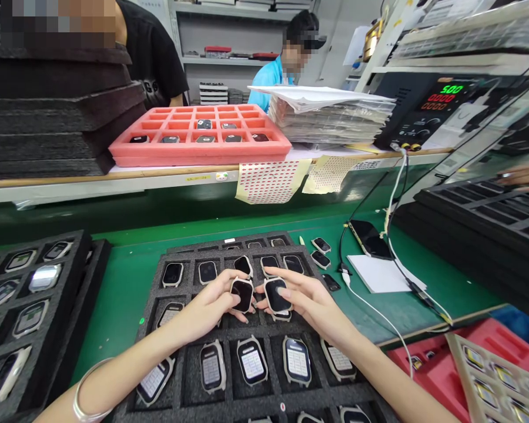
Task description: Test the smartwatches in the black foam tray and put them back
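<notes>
- The left hand [209, 308] has its grip closed on a dark-screened watch [241, 294], with thumb and fingertips at its edges and the screen facing up.
- The right hand [311, 302] has its grip closed on a second watch [275, 295], just beside the first; the two are nearly touching.
- Both are held above the middle of a black foam tray [190, 275], which lies on the green tabletop [123, 282] toward its near edge.
- The tray's near row holds lit-screen watches [252, 361]; its far cells hold dark ones.
- A white pad [381, 273] and a phone [370, 238] lie toward the tabletop's right edge.
</notes>
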`<state>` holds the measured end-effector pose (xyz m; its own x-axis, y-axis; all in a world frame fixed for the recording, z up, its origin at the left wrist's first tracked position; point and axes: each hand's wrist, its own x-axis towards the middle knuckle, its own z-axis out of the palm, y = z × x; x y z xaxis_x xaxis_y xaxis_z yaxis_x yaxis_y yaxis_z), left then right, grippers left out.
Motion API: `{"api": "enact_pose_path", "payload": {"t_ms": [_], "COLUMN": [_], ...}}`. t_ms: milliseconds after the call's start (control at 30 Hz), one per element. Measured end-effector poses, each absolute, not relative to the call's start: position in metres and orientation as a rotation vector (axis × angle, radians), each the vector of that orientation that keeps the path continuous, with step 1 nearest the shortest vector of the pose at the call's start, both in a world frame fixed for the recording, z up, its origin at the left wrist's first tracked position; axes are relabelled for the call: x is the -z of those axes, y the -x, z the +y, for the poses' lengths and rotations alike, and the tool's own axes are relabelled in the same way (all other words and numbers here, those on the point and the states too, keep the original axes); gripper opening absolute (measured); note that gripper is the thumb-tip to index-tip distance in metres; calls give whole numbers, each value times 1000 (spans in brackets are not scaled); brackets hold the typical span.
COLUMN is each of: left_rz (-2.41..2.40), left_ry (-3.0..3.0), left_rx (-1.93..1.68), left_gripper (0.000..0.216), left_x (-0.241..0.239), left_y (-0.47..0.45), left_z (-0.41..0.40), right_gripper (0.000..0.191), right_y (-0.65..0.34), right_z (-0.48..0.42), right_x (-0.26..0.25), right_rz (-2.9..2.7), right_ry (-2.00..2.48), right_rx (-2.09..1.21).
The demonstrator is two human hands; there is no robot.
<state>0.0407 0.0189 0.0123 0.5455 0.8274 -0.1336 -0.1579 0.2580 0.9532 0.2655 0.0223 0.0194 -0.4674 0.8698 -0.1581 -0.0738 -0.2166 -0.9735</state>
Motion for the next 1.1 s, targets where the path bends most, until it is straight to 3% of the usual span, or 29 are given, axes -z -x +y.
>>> {"api": "enact_pose_path", "payload": {"t_ms": [267, 567, 800, 1100], "left_rz": [908, 1099, 1139, 1103], "left_ry": [-1383, -1734, -1806, -1843], "left_rx": [-848, -780, -811, -822], "left_gripper": [42, 33, 40, 31], "left_x": [-5, -18, -18, -18], "left_y": [-38, -37, -39, -37], "left_z": [20, 13, 12, 11], "right_gripper": [63, 33, 33, 30], "right_y": [-260, -265, -263, -264], "right_z": [16, 23, 22, 23], "right_x": [-23, -24, -25, -25], "right_rz": [-1140, -1368, -1358, -1369], "right_ry": [846, 866, 866, 882], "right_rx": [-1920, -1794, -1822, -1801]}}
